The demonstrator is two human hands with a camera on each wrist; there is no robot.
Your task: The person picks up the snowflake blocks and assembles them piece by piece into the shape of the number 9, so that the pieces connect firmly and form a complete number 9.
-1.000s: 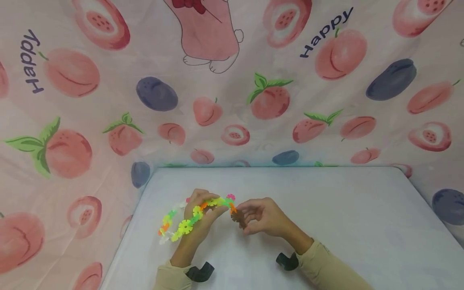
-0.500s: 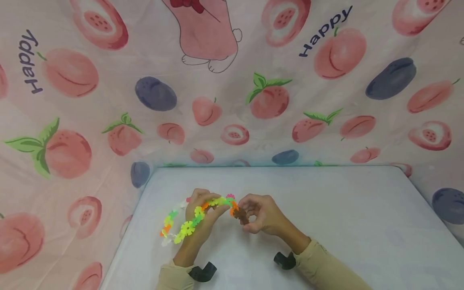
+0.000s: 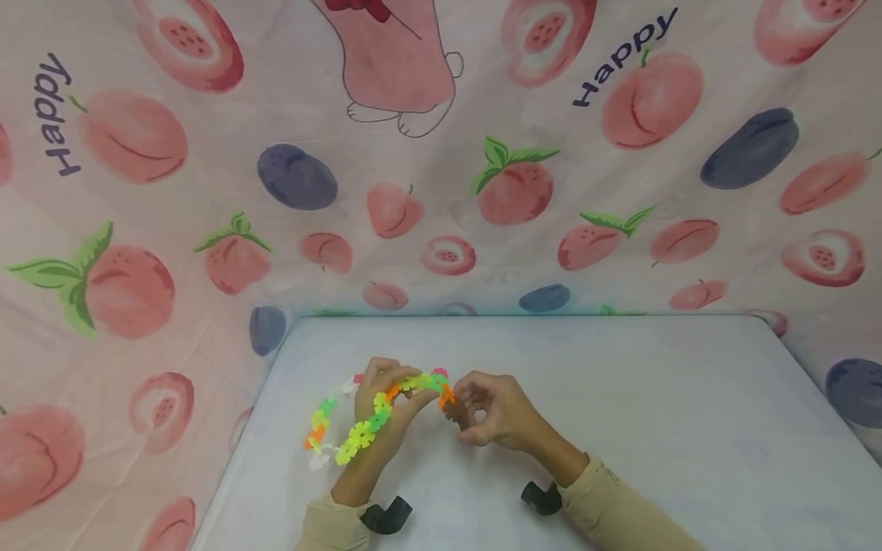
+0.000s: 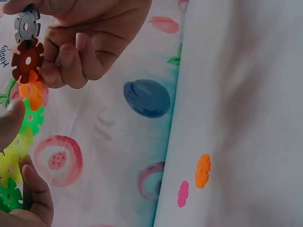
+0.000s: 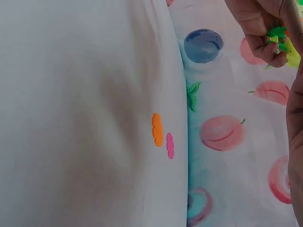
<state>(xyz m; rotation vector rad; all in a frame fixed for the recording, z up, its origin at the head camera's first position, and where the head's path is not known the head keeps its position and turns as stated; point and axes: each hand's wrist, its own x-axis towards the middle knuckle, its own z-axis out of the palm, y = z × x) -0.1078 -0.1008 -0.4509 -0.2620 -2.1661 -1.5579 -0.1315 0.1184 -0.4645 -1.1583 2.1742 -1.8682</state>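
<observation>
A chain of interlocking flower discs (image 3: 360, 435) in yellow, green, orange and white loops around my left wrist. My left hand (image 3: 391, 422) pinches it near one end, between thumb and fingers. Beyond the thumb the chain runs on through a green disc (image 4: 32, 116) and an orange disc (image 4: 31, 91) to a brown disc (image 4: 28, 60). A grey disc (image 4: 27, 25) adjoins the brown one in the left wrist view; the fingertips of my right hand (image 3: 511, 415) pinch it from above. The right hand's other fingers are curled beside the brown disc.
Two loose discs, one orange (image 5: 157, 129) and one pink (image 5: 170, 145), lie on the white tabletop (image 3: 620, 398) near its far edge. Fruit-patterned cloth (image 3: 448, 191) hangs behind and at the sides. A dark bent fitting (image 3: 387, 516) sits at each cuff.
The brown end of the chain has swung a little in the right fingers. Both hands stay in nearly the same place, the right one a touch closer to the left than a second ago.
</observation>
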